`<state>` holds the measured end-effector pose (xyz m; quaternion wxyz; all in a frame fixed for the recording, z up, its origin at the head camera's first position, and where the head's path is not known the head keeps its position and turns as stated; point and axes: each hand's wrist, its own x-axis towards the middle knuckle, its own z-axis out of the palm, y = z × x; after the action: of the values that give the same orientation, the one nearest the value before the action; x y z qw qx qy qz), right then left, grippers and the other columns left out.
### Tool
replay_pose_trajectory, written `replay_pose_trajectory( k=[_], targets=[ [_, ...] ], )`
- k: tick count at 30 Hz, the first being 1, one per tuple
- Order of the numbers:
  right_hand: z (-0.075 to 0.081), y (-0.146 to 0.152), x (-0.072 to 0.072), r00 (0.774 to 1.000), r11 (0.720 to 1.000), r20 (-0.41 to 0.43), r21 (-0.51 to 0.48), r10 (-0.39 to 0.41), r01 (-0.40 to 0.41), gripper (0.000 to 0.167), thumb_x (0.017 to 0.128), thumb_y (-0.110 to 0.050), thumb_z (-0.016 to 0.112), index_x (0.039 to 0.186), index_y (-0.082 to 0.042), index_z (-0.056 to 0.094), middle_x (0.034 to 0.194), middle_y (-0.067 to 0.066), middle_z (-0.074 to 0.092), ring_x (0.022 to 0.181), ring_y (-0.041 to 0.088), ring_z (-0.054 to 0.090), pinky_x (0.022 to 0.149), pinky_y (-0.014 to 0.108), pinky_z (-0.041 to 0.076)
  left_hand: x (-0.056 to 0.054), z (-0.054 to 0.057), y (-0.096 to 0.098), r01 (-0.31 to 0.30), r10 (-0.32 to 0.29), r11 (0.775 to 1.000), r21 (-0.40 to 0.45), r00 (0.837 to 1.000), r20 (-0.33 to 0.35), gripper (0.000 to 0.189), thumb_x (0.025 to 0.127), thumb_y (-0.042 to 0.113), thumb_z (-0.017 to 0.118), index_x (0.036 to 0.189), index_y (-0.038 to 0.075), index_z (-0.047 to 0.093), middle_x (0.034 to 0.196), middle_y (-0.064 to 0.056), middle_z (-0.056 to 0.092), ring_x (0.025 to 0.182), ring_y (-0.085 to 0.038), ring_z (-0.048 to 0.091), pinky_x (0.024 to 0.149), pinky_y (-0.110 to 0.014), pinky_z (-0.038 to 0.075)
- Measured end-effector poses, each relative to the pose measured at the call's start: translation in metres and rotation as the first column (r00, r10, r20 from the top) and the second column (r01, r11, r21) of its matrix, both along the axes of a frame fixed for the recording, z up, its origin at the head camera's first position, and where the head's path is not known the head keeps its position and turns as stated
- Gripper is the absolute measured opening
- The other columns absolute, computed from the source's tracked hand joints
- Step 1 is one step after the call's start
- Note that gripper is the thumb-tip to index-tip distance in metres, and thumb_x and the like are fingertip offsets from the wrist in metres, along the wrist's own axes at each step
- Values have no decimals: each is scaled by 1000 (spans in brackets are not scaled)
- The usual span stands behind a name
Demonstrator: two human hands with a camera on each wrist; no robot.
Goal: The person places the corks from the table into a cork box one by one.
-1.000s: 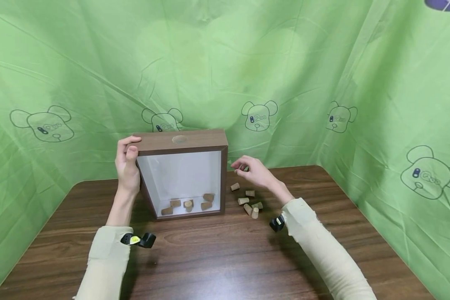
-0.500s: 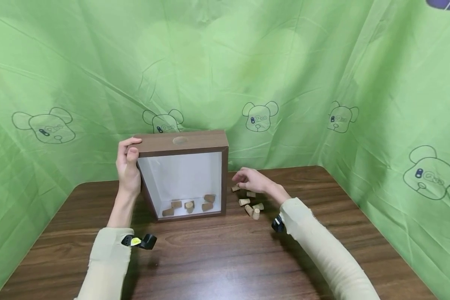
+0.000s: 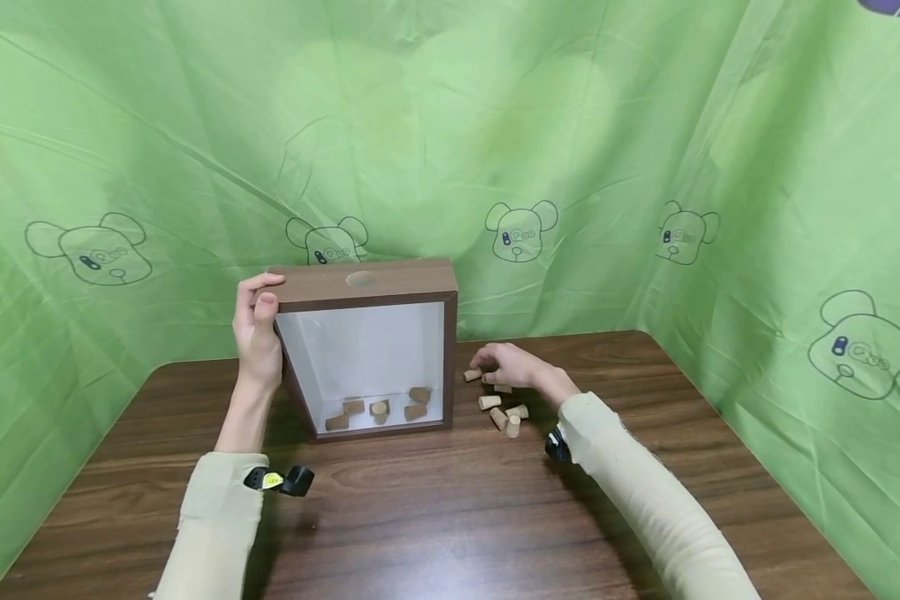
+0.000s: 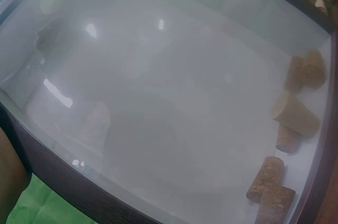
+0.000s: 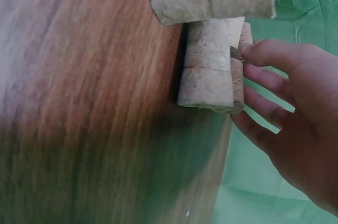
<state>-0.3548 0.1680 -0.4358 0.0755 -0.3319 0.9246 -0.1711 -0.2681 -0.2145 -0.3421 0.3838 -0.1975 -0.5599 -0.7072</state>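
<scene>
My left hand (image 3: 258,337) grips the upper left corner of a brown wooden shadow box (image 3: 367,287), thumb in front and fingers over the top. The box stands on the table, its clear front facing me and a round opening in its top. Several corks (image 3: 379,408) lie along its bottom, also showing in the left wrist view as corks (image 4: 296,114). My right hand (image 3: 513,367) is low over a loose group of corks right of the box. Its fingertips are right at the farthest cork (image 3: 472,376); in the right wrist view, nearer corks (image 5: 207,65) partly hide them.
The brown wood-grain table (image 3: 420,508) extends toward me. A green curtain (image 3: 420,150) with printed bear heads hangs behind and at both sides. Black wrist cameras sit on the left cuff (image 3: 277,481) and right cuff (image 3: 557,446).
My right hand has come down from beside the box to the farthest loose cork. The left hand and the box stay in place.
</scene>
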Motion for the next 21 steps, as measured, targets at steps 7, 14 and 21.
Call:
replay_pose_trajectory(
  k=[7, 14, 21],
  targets=[
    [-4, 1, 0, 1000, 999, -4, -41, -29, 29, 18, 90, -5, 67, 106, -14, 67, 107, 0, 70, 103, 18, 62, 94, 40, 49, -1, -2, 0, -2, 2, 1000, 3, 1000, -4, 34, 92, 40, 65, 112, 13, 66, 122, -1, 60, 135, -23, 40, 110, -30, 24],
    [-4, 2, 2, 999, 997, -28, -70, -42, 40, 15, 90, -6, 67, 103, -13, 69, 103, 0, 72, 100, 18, 64, 92, 39, 51, -1, -1, 0, 1, -1, 1000, 7, 1000, -3, 35, 93, 40, 65, 113, 11, 65, 122, 1, 60, 134, -22, 41, 110, -30, 24],
    [3, 3, 6, 997, 990, -46, -128, -59, 52, 17, 90, -8, 67, 107, -10, 70, 104, 3, 72, 102, 20, 66, 94, 41, 52, -1, -1, -1, 1, -1, 1000, 10, 1000, -8, 34, 93, 39, 65, 113, 11, 65, 121, 1, 61, 133, -22, 41, 110, -29, 25]
  ],
)
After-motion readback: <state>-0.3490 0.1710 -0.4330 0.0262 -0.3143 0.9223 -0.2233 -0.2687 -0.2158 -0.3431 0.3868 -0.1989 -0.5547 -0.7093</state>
